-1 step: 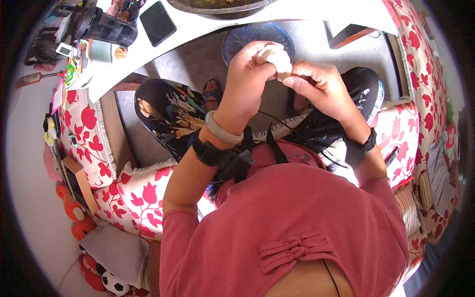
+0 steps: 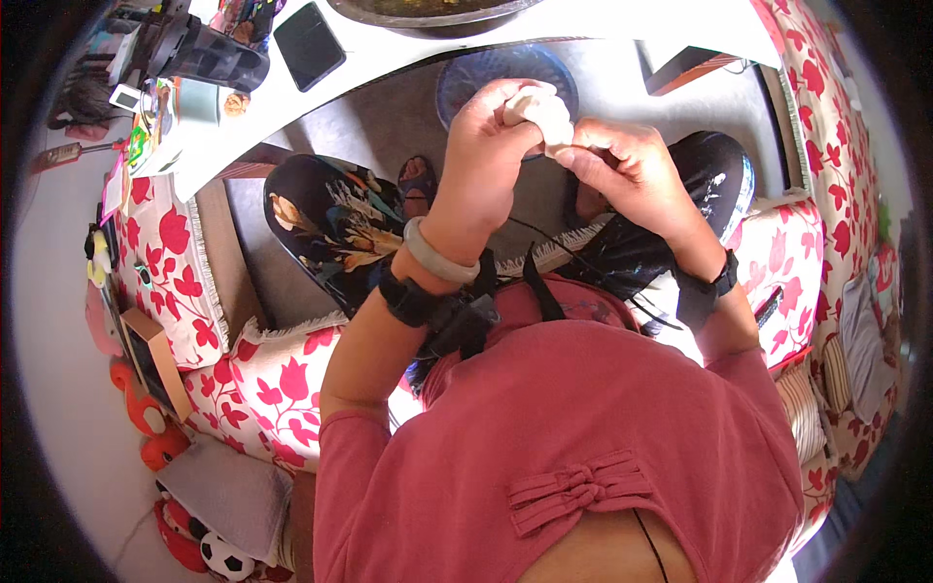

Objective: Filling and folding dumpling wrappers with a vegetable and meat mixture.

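Here the left hand (image 2: 486,146) and the right hand (image 2: 627,170) meet in front of the person's chest, both sets of fingers curled shut around a pale, cream-coloured lump (image 2: 542,112) held in the air between them, above a round blue plate (image 2: 476,78) on the floor. The left wrist wears a pale bangle (image 2: 437,257) and a black strap, the right wrist a black strap too. A white tabletop (image 2: 389,53) runs across the upper edge, carrying a black phone (image 2: 309,44).

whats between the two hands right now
A pale lump, like dough, pinched by both the left hand and the right hand; the head view shows no gap.
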`<state>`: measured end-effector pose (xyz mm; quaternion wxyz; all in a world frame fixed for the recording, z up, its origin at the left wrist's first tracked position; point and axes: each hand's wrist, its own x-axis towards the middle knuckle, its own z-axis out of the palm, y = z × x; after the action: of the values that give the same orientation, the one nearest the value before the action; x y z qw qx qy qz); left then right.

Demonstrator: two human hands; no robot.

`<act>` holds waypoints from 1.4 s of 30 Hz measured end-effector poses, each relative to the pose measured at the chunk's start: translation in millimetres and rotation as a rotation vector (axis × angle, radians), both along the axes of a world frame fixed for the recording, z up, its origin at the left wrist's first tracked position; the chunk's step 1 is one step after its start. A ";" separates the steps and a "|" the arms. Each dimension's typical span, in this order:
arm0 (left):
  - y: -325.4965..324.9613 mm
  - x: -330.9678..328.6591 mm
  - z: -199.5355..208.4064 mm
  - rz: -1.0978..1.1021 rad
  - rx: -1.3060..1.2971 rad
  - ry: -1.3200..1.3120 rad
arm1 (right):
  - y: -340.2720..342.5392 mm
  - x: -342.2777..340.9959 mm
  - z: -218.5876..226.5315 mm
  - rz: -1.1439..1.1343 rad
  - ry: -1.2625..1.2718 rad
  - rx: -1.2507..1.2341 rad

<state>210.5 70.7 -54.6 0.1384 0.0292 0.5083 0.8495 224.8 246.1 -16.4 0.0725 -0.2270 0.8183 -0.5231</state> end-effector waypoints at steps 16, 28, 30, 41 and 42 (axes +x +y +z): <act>0.9 3.9 22.4 0.033 0.351 -0.197 | -2.1 -1.5 1.5 -0.116 0.483 0.167; 5.3 7.3 17.6 0.129 0.181 -0.054 | -10.7 -0.1 7.9 -0.151 0.549 0.347; 6.5 8.7 22.0 0.144 0.166 -0.033 | -12.5 -0.1 4.6 -0.161 0.535 0.330; 9.7 8.7 20.8 0.210 0.155 0.003 | -15.2 0.2 0.0 -0.207 0.567 0.281; 9.0 7.7 19.4 0.213 0.144 0.004 | -12.8 0.4 2.8 -0.179 0.473 0.243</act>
<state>218.2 79.7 -35.2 0.0439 -0.0135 0.4465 0.8936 225.2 233.2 -13.6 -0.1403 -0.2590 0.8860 -0.3582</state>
